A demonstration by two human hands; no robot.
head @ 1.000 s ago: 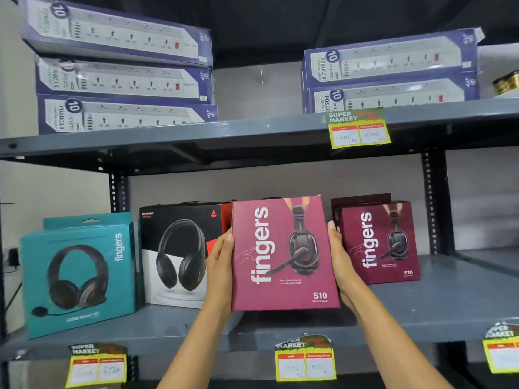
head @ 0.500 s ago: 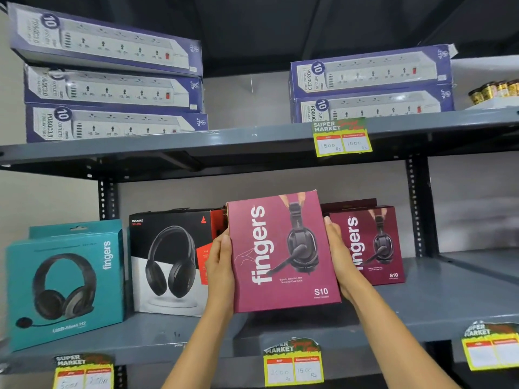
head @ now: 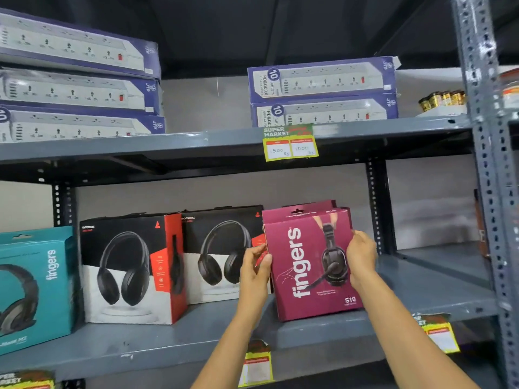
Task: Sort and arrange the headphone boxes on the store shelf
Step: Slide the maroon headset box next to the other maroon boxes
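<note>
The maroon headphone box [head: 309, 265] stands upright on the lower shelf [head: 421, 290], its front printed with "fingers" and "S10" and turned toward the camera. Its bottom edge rests on the shelf near the front lip. Just behind it, the top of a second maroon box [head: 311, 204] peeks out, mostly hidden.

The person's left hand [head: 254, 272] holds the box's left edge, thumb on the front face and fingers wrapped behind, so that grip is clamped on the box. The right hand [head: 361, 256] holds the right edge the same way, thumb laid over the printed headset, its grip also clamped on the box. Both bare forearms reach up from the bottom of the view.

To the left of the held box stand two black, white and red headphone boxes: the nearer black box [head: 222, 252], partly covered by the left hand, and the front black box [head: 132, 269], set further forward and angled so its red side shows. Left again, a teal headphone box [head: 36, 284] sits at the frame's edge, cut off.

On the upper shelf [head: 196, 141] lie stacks of purple power-strip boxes, three on the left [head: 75, 85] and two on the right [head: 323, 91]. A yellow price tag [head: 290, 144] hangs from that shelf's lip, and more tags hang from the lower shelf's lip.
</note>
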